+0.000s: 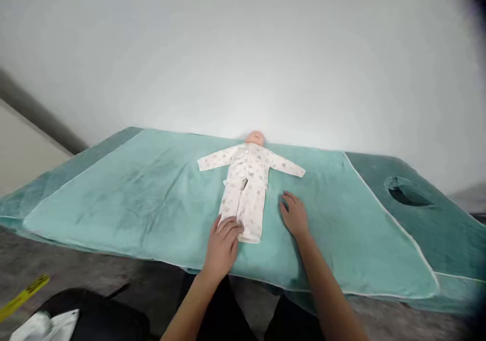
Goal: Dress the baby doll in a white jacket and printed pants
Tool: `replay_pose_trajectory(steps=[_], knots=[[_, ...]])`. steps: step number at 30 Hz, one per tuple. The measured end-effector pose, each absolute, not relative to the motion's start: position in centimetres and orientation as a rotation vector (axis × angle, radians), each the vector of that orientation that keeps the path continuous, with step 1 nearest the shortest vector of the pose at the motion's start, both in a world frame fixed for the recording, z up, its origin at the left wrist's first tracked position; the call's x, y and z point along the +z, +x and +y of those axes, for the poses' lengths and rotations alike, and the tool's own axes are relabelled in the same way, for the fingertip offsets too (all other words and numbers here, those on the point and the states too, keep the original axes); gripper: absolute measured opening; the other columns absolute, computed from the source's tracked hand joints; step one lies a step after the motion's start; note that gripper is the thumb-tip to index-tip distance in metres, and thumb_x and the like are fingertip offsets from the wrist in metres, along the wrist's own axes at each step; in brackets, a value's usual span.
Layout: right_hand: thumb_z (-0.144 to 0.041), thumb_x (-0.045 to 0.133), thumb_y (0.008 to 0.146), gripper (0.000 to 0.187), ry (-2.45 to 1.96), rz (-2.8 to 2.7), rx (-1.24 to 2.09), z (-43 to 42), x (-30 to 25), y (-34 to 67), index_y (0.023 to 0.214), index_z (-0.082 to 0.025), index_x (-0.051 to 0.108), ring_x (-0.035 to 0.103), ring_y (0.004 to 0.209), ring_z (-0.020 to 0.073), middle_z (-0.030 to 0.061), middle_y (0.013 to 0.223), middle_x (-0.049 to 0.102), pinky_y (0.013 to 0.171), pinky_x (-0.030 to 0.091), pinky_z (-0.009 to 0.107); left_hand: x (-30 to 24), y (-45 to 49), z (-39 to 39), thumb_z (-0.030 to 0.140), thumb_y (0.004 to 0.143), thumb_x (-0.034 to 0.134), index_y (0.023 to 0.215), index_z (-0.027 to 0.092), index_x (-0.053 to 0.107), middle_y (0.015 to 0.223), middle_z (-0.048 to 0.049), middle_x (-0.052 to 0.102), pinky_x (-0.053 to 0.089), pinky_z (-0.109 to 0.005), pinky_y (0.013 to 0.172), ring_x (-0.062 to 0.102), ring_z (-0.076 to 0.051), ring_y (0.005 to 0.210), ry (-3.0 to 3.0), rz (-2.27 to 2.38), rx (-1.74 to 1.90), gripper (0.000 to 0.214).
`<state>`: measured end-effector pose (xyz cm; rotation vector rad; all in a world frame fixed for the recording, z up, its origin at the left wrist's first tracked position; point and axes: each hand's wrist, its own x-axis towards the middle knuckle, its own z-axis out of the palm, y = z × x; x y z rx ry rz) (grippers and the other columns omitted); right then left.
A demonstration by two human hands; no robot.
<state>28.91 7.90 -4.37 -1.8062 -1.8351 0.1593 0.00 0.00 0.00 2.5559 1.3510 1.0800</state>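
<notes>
Left fingers [230, 224] — on patterned trousers [252, 212]

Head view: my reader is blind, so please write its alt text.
A doll in white printed shirt and trousers lies, sleeves spread, on a green sheet by a wall. A person's left hand touches the trousers; the right hand is beside them.

Lateral passage runs over the green sheet [152, 194] on both sides of the baby doll [248, 162]. The wall [246, 67] limits reach beyond its head [255, 138]. Outstretched sleeves [217, 159] obstruct low crossing; the left hand [223, 242] covers one trouser leg's [230, 202] end, the right hand [295, 215] occupies space alongside.
</notes>
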Motion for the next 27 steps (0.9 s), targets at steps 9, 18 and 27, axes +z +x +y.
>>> replay_pose_trajectory(steps=[9,18,27], knots=[[-0.032,0.045,0.098,0.036,-1.774,-1.791,0.121,7.8,-4.4,28.5,0.124,-0.019,0.066,0.054,0.130,0.0283,0.0092,0.141,0.061,0.111,0.040,0.049,-0.2,2.1,-1.0,0.018,0.097,0.050,0.134,0.027,0.059,0.152,-0.0052,0.052,0.019,-0.060,0.124,0.040,-0.027,0.146,2.632,1.481,0.889,0.039],[-0.030,0.046,0.097,0.035,-1.742,-1.775,0.127,7.7,-4.1,28.3,0.122,-0.018,0.067,0.055,0.128,0.0276,0.0087,0.139,0.062,0.111,0.040,0.047,2.9,4.1,-0.6,0.027,0.099,0.051,0.113,0.023,0.069,0.136,-0.0103,0.064,0.036,-0.061,0.113,0.054,-0.032,0.132,2.565,1.554,1.004,0.023],[-0.029,0.046,0.096,0.034,-1.761,-1.748,0.130,7.8,-3.8,28.2,0.119,-0.017,0.068,0.056,0.124,0.0282,0.0090,0.137,0.064,0.109,0.041,0.048,0.9,-0.5,4.4,0.037,0.100,0.045,0.125,0.024,0.064,0.132,-0.0089,0.066,0.048,-0.045,0.109,0.059,-0.024,0.127,1.803,1.591,1.469,0.033]])
